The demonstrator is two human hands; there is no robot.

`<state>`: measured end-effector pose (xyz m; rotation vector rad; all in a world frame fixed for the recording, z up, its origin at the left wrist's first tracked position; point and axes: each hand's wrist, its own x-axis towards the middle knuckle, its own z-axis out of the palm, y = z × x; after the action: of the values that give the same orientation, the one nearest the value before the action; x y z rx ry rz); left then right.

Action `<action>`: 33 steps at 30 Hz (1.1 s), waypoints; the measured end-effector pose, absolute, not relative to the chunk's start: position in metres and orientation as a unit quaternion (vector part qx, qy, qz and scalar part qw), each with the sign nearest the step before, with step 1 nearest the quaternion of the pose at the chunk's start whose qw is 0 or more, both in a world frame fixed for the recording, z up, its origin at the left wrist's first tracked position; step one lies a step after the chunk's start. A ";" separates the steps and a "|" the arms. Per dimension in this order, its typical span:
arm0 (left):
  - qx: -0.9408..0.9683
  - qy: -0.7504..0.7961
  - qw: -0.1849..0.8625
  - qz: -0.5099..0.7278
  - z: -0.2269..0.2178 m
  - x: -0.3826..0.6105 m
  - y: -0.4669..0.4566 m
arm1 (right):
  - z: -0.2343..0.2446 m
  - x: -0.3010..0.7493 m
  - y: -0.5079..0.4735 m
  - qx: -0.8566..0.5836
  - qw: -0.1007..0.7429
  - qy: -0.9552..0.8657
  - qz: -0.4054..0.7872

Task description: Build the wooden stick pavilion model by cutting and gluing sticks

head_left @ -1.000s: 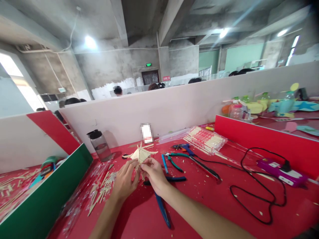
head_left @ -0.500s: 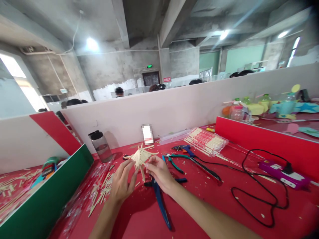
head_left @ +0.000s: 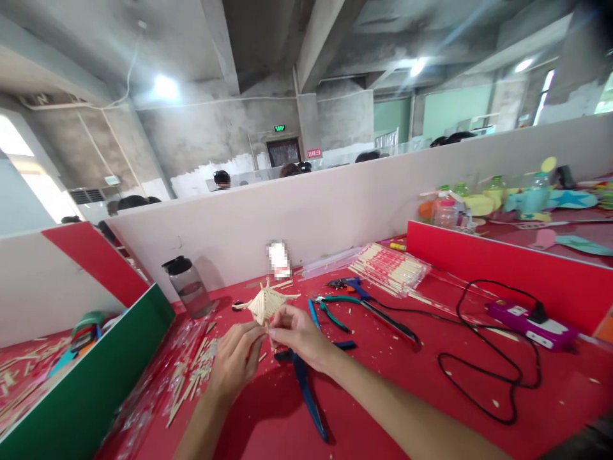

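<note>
A small pointed model of pale wooden sticks (head_left: 263, 304), with arms jutting outward, is between my hands above the red tabletop. My left hand (head_left: 237, 354) has its fingers closed on the near end of the model. There, my right hand (head_left: 297, 333) pinches the same part, thumb and forefinger together, so the fingers hide the gripped spot. Below my right hand lies a dark-blue-handled hand tool (head_left: 308, 393), its head partly covered. Green-handled pliers (head_left: 335, 314) and a blue glue gun (head_left: 354, 286) rest to the right.
A dark-lidded water bottle (head_left: 188, 291) stands at left, near loose stick pieces (head_left: 198, 370) and plastic wrap. Behind the glue gun is a packet of sticks (head_left: 390, 268). A black cord (head_left: 479, 383) loops beside a purple power strip (head_left: 531, 324). Low partitions (head_left: 287, 211) border the table.
My hands have come together at the model's near end, where they were apart on either side of it. The near leg, visible before, is now covered by fingers. The view has shifted slightly.
</note>
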<state>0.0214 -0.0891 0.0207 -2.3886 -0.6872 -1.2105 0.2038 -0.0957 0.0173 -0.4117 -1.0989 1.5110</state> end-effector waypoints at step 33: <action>-0.841 -0.322 0.115 -0.420 0.016 0.017 -0.078 | 0.031 0.280 -0.057 -0.287 0.452 -0.712 0.453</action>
<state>0.0171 -0.0783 0.0156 -2.4648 -0.9427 -1.2306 0.2803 -0.0568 0.0309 -0.7082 -1.7597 1.1199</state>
